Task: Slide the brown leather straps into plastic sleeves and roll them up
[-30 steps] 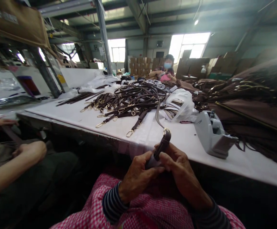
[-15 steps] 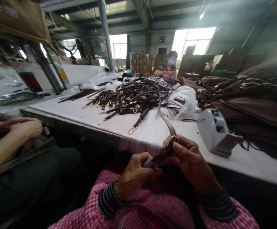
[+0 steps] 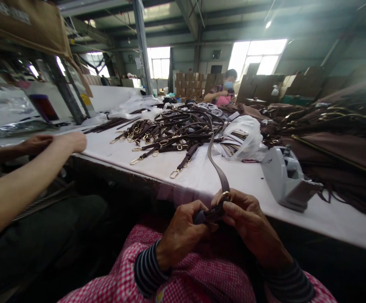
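Note:
A dark brown strap [image 3: 218, 166] runs from the pile on the table down to my hands, above my lap. My left hand [image 3: 181, 231] is closed around its near end, where a greyish wrap [image 3: 199, 217] shows between thumb and fingers. Beside it, my right hand [image 3: 254, 223] pinches the strap just below a gold ring [image 3: 226, 196]. The fingers partly cover the folded end. Beyond them lies a heap of brown straps [image 3: 183, 136] with gold clasps, several of the clasps facing me.
Right of my hands stands a white tape dispenser [image 3: 277, 176]. Brown bags with zips [image 3: 337, 155] are heaped behind it, beside a clear plastic bag [image 3: 249, 130]. A co-worker's arm [image 3: 41, 176] reaches over the table edge at left; another person [image 3: 217, 97] sits across.
My hands have lowered slightly and drawn closer together, with the gold ring shifting down and left. At left, the co-worker's arm has moved up and right onto the table edge.

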Demonstrator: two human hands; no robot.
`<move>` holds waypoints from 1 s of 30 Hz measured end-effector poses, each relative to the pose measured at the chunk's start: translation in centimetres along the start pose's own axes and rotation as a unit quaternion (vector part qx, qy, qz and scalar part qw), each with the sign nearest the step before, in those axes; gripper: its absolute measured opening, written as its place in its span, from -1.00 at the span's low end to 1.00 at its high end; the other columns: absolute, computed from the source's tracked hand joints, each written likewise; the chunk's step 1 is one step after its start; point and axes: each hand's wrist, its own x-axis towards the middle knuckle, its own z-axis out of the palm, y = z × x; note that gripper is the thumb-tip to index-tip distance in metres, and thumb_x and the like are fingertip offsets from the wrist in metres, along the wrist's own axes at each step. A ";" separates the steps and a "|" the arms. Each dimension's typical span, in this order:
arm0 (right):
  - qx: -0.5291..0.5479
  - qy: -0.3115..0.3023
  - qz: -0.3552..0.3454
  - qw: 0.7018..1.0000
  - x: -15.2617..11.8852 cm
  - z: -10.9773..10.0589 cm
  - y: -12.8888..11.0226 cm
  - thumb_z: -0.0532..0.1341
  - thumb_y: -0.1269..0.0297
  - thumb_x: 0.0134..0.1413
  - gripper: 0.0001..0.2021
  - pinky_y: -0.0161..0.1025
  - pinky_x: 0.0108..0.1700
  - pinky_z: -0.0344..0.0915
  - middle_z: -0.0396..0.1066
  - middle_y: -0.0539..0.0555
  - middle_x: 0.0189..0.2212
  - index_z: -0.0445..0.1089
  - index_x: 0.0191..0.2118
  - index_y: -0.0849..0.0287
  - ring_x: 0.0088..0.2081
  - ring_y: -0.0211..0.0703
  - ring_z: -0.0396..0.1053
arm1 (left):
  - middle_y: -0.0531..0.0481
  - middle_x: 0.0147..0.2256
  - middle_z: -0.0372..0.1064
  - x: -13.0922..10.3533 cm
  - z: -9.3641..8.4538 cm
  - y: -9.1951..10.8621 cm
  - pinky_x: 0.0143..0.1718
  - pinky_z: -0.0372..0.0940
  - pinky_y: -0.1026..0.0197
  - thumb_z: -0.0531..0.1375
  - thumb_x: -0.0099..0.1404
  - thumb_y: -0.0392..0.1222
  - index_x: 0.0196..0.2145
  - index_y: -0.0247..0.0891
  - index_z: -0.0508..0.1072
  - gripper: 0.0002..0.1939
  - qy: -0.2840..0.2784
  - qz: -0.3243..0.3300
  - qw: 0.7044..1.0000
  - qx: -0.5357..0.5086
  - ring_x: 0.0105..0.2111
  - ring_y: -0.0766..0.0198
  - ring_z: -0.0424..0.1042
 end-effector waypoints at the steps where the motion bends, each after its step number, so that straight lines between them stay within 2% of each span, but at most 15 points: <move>1: 0.007 0.003 0.001 1.000 -0.1 0.1 0.1 0.40 0.17 0.17 -0.83 -0.28 -0.34 0.25 0.42 0.07 -0.37 0.57 -0.26 0.18 -0.37 -0.20 0.28 | 0.11 -0.47 0.36 0.0 0.0 0.0 -0.45 0.10 0.30 0.38 0.13 -0.13 -0.37 -0.27 0.45 -0.78 0.007 0.009 1.000 0.026 -0.47 0.35 0.23; 5: 0.014 0.014 -0.005 1.000 -0.6 0.1 0.0 0.39 0.17 0.18 -0.81 -0.32 -0.41 0.16 0.37 0.05 -0.41 0.56 -0.27 0.20 -0.44 -0.26 0.17 | 0.10 -0.45 0.40 0.2 0.0 0.7 -0.40 0.12 0.28 0.40 0.14 -0.06 -0.32 -0.24 0.50 -0.75 0.020 0.029 0.994 0.106 -0.42 0.29 0.30; 8: 0.000 0.011 -0.014 1.000 -0.9 -0.2 -0.3 0.39 0.17 0.16 -0.81 -0.33 -0.43 0.10 0.35 0.04 -0.44 0.57 -0.28 0.21 -0.46 -0.29 0.11 | 0.10 -0.43 0.42 0.3 -0.4 1.6 -0.39 0.13 0.28 0.43 0.11 -0.01 -0.30 -0.23 0.53 -0.70 -0.003 0.034 0.984 0.176 -0.40 0.28 0.33; 11: -0.016 -0.011 -0.026 0.999 -1.1 -0.8 -0.6 0.39 0.18 0.14 -0.81 -0.32 -0.39 0.13 0.37 0.06 -0.39 0.58 -0.28 0.23 -0.42 -0.26 0.16 | 0.12 -0.52 0.33 0.5 -1.1 2.0 -0.48 0.06 0.28 0.38 0.19 0.06 -0.43 -0.27 0.46 -0.66 -0.115 0.003 0.981 0.158 -0.51 0.34 0.23; 14: -0.015 -0.054 -0.041 0.998 -1.2 -1.4 -0.8 0.39 0.18 0.14 -0.82 -0.32 -0.38 0.15 0.38 0.06 -0.38 0.59 -0.28 0.21 -0.39 -0.25 0.20 | 0.16 -0.60 0.23 0.8 -1.6 1.7 -0.55 -0.01 0.28 0.40 0.15 0.09 -0.48 -0.27 0.38 -0.60 -0.224 -0.063 0.972 0.034 -0.60 0.40 0.13; 18: -0.010 -0.127 -0.052 0.990 -1.0 -2.1 -1.0 0.40 0.24 0.12 -0.88 -0.27 -0.27 0.26 0.45 0.07 -0.34 0.60 -0.30 0.18 -0.31 -0.17 0.34 | 0.17 -0.58 0.23 1.4 -1.9 1.1 -0.56 -0.04 0.29 0.53 -0.02 0.02 -0.47 -0.29 0.41 -0.56 -0.281 -0.120 0.951 -0.048 -0.60 0.44 0.10; 21: -0.018 -0.166 -0.049 0.985 -0.7 -2.4 -1.2 0.41 0.28 0.09 -0.89 -0.25 -0.24 0.29 0.49 0.09 -0.32 0.63 -0.30 0.20 -0.29 -0.14 0.38 | 0.16 -0.60 0.23 1.9 -2.0 0.8 -0.59 -0.06 0.30 0.55 -0.05 0.01 -0.51 -0.29 0.40 -0.55 -0.329 -0.130 0.934 -0.051 -0.61 0.44 0.10; 24: -0.025 -0.178 -0.038 0.983 -0.9 -2.6 -1.5 0.43 0.27 0.06 -0.88 -0.25 -0.25 0.29 0.49 0.09 -0.33 0.64 -0.30 0.21 -0.30 -0.13 0.38 | 0.15 -0.62 0.24 2.3 -1.8 0.5 -0.62 -0.05 0.30 0.56 -0.08 0.01 -0.54 -0.29 0.40 -0.54 -0.368 -0.139 0.919 -0.034 -0.62 0.43 0.11; 26: -0.031 -0.173 -0.032 0.984 -1.3 -2.6 -1.8 0.43 0.27 0.07 -0.88 -0.24 -0.25 0.28 0.49 0.10 -0.34 0.63 -0.30 0.21 -0.29 -0.12 0.38 | 0.15 -0.59 0.26 2.2 -1.4 0.5 -0.60 -0.03 0.30 0.55 -0.08 0.03 -0.51 -0.29 0.41 -0.54 -0.353 -0.124 0.927 -0.034 -0.60 0.42 0.13; 27: -0.035 -0.162 -0.029 0.986 -1.5 -2.6 -2.0 0.42 0.27 0.09 -0.88 -0.24 -0.25 0.28 0.49 0.10 -0.34 0.63 -0.29 0.21 -0.29 -0.12 0.38 | 0.16 -0.57 0.24 2.1 -1.1 0.5 -0.58 -0.02 0.30 0.54 -0.06 0.04 -0.49 -0.29 0.41 -0.53 -0.325 -0.106 0.939 -0.032 -0.59 0.42 0.12; 30: -0.044 -0.103 -0.039 0.993 -2.0 -2.2 -1.9 0.41 0.24 0.13 -0.87 -0.29 -0.35 0.20 0.45 0.07 -0.36 0.62 -0.27 0.21 -0.38 -0.22 0.30 | 0.18 -0.54 0.19 1.4 -0.3 0.7 -0.52 -0.03 0.31 0.48 0.07 0.05 -0.50 -0.28 0.35 -0.56 -0.183 -0.010 0.982 0.037 -0.53 0.43 0.09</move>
